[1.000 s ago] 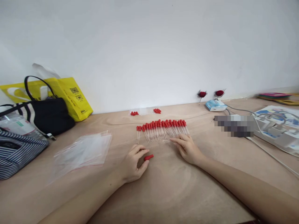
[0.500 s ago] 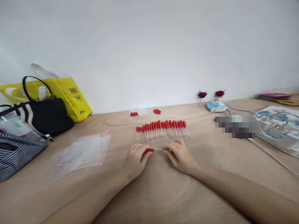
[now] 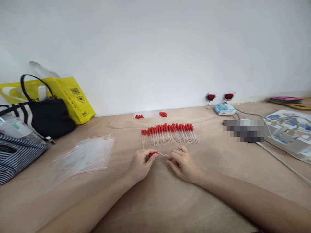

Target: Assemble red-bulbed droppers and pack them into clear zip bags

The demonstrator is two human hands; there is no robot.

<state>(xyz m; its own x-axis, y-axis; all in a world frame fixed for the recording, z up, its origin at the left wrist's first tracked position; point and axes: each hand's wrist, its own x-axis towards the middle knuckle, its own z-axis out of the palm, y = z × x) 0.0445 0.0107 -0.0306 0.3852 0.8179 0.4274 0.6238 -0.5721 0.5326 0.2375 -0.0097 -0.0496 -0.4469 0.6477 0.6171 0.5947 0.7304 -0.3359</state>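
Observation:
A dropper with a red rubber bulb and a clear tube is held just above the tabletop. My left hand pinches its bulb between thumb and fingers. At the tube's far end, the closed fingertips of my right hand are on the thin tip, which they partly hide. Beyond both hands lies a row of several similar droppers, bulbs toward the wall and tips toward me. Loose red bulbs and a second small heap of red bulbs lie farther back on a clear bag.
Clear zip bags lie on the left, near a black bag, a yellow bag and a striped bag. To the right are a blue packet, a power strip with cables, and two red artificial roses by the wall.
The dropper has tilted, its tip now lower toward the right. My right hand has shifted slightly left along the tube. The view has shifted a little.

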